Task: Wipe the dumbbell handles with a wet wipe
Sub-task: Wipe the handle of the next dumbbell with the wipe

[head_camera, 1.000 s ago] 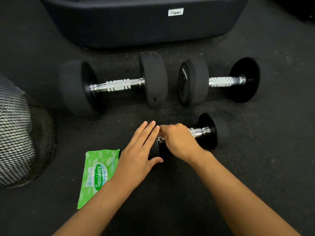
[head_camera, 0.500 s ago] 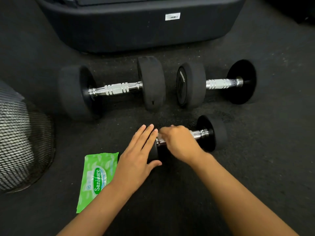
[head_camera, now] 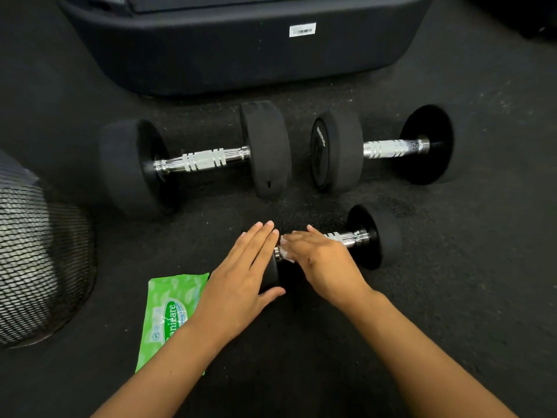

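A small dumbbell [head_camera: 388, 236] with black ends and a chrome handle [head_camera: 349, 236] lies on the dark floor in front of me. My left hand [head_camera: 241, 276] rests flat on its left end, fingers straight, thumb under the end's near side. My right hand [head_camera: 322, 257] lies over the left part of the handle and holds a white wet wipe [head_camera: 285, 250] against it. Only a bit of the wipe peeks out by my fingers. Two larger dumbbells lie behind, one on the left [head_camera: 205, 159] and one on the right [head_camera: 391, 147], both untouched.
A green pack of wet wipes [head_camera: 168, 309] lies on the floor by my left forearm. A black mesh basket [head_camera: 39, 260] stands at the left edge. A large dark equipment base [head_camera: 241, 49] runs across the back.
My right hand has loosened from a tight fist on the handle, its fingers now stretch further over it and the wipe shows. My left hand stays on the left end.
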Demonstrator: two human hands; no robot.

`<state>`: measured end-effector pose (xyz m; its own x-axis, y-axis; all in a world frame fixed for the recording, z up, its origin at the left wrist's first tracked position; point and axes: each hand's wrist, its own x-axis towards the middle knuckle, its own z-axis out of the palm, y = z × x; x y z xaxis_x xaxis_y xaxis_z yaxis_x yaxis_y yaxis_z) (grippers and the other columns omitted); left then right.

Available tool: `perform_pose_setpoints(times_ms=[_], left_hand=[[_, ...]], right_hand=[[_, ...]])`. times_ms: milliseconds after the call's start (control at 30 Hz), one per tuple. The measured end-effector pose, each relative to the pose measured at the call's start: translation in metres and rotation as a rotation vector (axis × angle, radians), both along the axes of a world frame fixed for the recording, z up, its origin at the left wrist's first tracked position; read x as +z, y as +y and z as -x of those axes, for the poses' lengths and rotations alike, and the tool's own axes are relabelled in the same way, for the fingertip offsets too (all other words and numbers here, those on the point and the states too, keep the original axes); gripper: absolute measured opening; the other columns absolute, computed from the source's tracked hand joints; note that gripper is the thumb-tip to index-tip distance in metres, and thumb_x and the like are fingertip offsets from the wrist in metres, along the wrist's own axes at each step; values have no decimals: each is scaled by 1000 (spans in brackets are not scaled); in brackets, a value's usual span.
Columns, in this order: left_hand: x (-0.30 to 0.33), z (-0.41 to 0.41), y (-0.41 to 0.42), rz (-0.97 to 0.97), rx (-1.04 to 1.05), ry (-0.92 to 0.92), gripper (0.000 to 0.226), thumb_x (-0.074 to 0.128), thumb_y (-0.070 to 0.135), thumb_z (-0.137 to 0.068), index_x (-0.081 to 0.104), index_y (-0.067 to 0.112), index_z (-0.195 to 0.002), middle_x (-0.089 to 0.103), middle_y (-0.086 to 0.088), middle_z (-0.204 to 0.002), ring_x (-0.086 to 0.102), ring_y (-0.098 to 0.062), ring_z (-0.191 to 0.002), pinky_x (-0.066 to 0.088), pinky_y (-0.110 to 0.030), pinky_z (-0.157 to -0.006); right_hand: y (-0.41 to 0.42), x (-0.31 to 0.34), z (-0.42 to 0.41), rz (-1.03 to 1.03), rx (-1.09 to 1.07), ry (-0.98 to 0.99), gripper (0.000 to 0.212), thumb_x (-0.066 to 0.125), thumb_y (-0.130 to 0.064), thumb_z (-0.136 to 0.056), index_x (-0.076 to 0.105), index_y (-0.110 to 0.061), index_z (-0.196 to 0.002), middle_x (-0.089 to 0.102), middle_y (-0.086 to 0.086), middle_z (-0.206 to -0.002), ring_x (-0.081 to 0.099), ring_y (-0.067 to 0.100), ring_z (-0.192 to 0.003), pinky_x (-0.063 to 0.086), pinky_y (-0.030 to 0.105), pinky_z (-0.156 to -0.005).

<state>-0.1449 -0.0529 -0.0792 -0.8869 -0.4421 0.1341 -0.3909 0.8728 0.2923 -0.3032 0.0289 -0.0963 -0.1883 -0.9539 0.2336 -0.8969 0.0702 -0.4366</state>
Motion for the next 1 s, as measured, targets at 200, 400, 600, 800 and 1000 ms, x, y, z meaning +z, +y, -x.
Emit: perform_pose_setpoints(times_ms=[200, 400, 600, 800, 1000], left_hand=[[-1, 0, -1, -42, 15, 24, 95, 80, 39, -65, 35, 4, -141, 34, -8, -148, 25, -18, -138, 14, -33, -114], [-1, 2, 0, -55, 41, 26, 95, 79, 38, -65, 33, 6, -141, 33, -7, -149, 23, -16, -138, 11, -31, -115], [-3, 2, 1, -48, 31, 26, 97, 77, 39, -67, 26, 9, -143, 28, -5, -151, 20, -16, -140, 9, -31, -115], [0, 4, -3, -73, 36, 26, 97, 80, 40, -63, 33, 6, -141, 32, -5, -149, 23, -16, -138, 11, -32, -114], [-3, 3, -2, -61, 38, 35, 98, 79, 38, -65, 30, 7, -143, 29, -5, -150, 20, -15, -139, 8, -31, -114]], right_hand=[[11, -3, -1, 19, 78, 55, 36, 44, -20, -85, 68, -5, -107, 66, 11, -114, 61, 25, -109, 38, 43, -100], [2, -7, -11, 0, 31, 22, 34, 46, -21, -87, 67, -4, -109, 66, 11, -114, 61, 25, -109, 39, 40, -102], [6, 9, 15, -6, -117, -156, 20, 54, -10, -86, 70, -4, -96, 70, 10, -103, 65, 24, -101, 36, 37, -101], [23, 1, 9, 44, -19, -7, 27, 51, -12, -85, 69, -4, -104, 68, 9, -110, 63, 24, -106, 41, 43, -98], [-3, 8, 4, -51, -190, -219, 19, 54, -9, -86, 70, -2, -95, 71, 13, -94, 66, 29, -94, 37, 38, -102]])
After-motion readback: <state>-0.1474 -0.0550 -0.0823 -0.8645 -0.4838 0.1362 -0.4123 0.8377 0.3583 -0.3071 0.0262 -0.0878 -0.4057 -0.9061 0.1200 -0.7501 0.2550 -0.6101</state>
